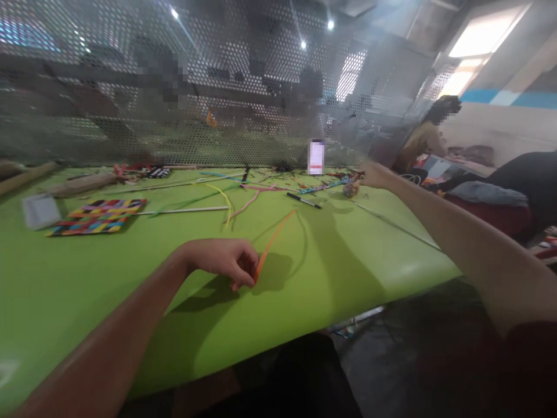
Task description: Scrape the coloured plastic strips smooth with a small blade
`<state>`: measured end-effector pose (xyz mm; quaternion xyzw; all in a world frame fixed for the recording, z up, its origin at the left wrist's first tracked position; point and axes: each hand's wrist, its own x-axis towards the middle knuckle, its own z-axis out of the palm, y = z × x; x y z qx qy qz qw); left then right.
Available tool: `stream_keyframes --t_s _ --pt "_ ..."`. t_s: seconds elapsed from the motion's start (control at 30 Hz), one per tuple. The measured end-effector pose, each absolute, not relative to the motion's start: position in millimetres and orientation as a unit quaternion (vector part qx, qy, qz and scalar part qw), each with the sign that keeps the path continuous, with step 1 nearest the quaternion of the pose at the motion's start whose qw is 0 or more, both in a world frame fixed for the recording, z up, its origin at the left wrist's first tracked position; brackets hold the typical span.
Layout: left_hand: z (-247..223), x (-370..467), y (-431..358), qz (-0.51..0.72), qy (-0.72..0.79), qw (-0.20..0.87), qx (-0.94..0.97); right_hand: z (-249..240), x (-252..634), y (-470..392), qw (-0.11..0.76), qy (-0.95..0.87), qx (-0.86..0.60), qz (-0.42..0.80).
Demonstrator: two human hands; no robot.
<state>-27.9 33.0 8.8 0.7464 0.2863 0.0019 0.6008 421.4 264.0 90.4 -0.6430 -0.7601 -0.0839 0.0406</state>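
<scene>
Low over the green table, my left hand [224, 258] is closed in a pinch around an orange strip [277, 232]. The thin strip rises from the fingertips and leans away to the right, casting a curved shadow. My right hand [375, 175] reaches to the far right part of the table, its fingers smeared by motion. A small roundish brownish item [350, 188] is right by those fingers; whether they grip it I cannot tell. A patterned bluish strip [328, 184] lies just left of that hand.
A black-and-white pen [303, 201] lies mid-table. Yellow strip [226, 200], pink strip [256, 194] and a colourful woven piece [102, 216] are to the left, beside a white box [41, 211]. A phone [316, 158] stands against the perforated screen [243, 130]. A person [429, 133] sits at right.
</scene>
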Motion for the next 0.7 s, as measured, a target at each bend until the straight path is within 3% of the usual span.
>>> stream_keyframes --t_s 0.4,0.6,0.7 --pt "7 -29 33 -0.008 0.297 0.593 0.748 95 413 262 0.009 -0.76 -0.646 -0.073" --pt "7 -28 33 0.004 0.282 0.604 0.745 106 400 248 0.065 -0.743 -0.658 -0.101" --pt "6 -26 35 0.069 0.274 0.613 0.738 121 381 231 0.127 -0.738 -0.653 -0.114"
